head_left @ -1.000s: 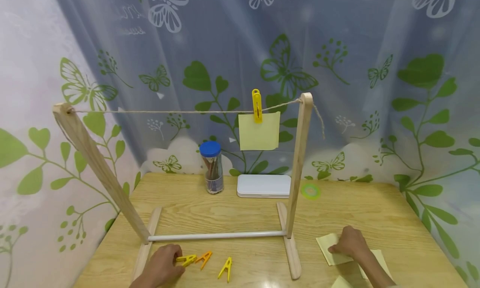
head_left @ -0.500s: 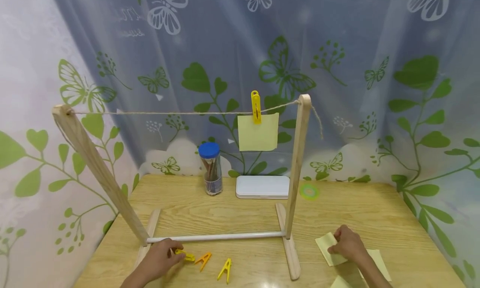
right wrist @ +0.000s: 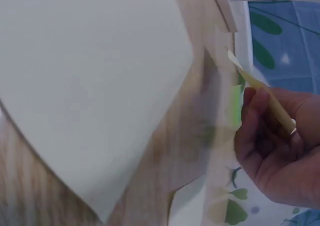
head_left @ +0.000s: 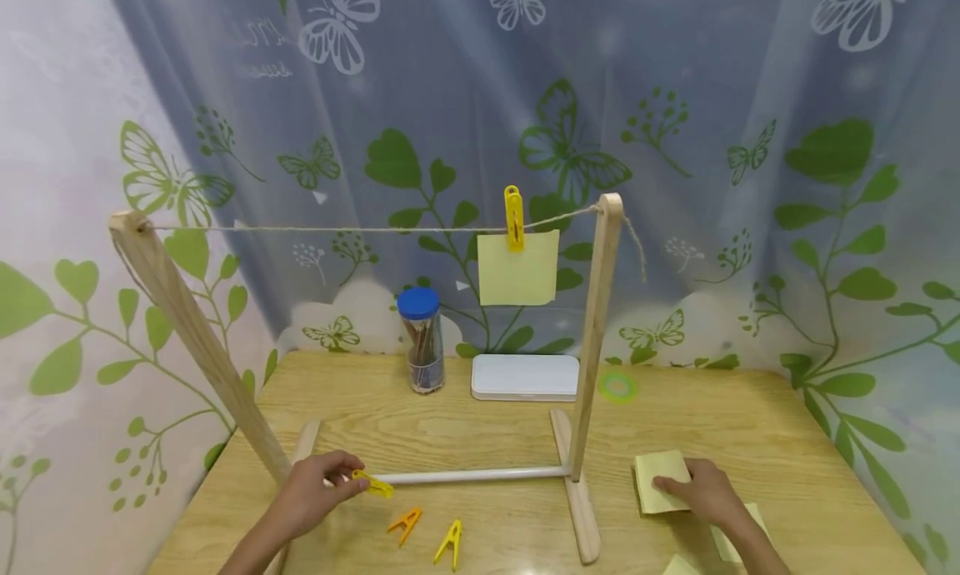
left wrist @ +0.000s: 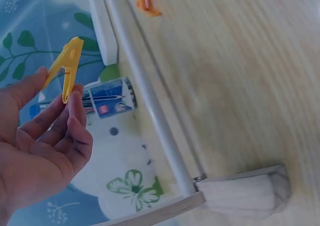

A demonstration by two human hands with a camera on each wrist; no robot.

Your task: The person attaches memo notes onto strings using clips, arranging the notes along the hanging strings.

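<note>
My left hand point(head_left: 315, 493) pinches a yellow clothespin point(head_left: 379, 486) by its handle end, above the stand's left foot. In the left wrist view the clothespin point(left wrist: 69, 66) sits between thumb and fingertips. At the right, my right hand point(head_left: 708, 493) pinches a square yellow sticky note point(head_left: 662, 473), thumb on its upper face; the note point(right wrist: 280, 113) is seen edge-on in the right wrist view. An orange clothespin point(head_left: 406, 525) and another yellow clothespin point(head_left: 450, 545) lie on the table. One more yellow clothespin point(head_left: 513, 218) holds a yellow note point(head_left: 517, 268) on the string point(head_left: 322, 228).
The wooden stand point(head_left: 592, 350) has two uprights joined by a white rod point(head_left: 480, 476). Behind it are a blue-lidded jar point(head_left: 422, 342), a white case point(head_left: 525, 377) and a green ring point(head_left: 617, 387). More notes point(head_left: 726, 543) lie under and beside the right forearm.
My left hand has lifted the yellow clothespin off the table, up and away from the orange one. My right hand has picked up the sticky note and tilted it up.
</note>
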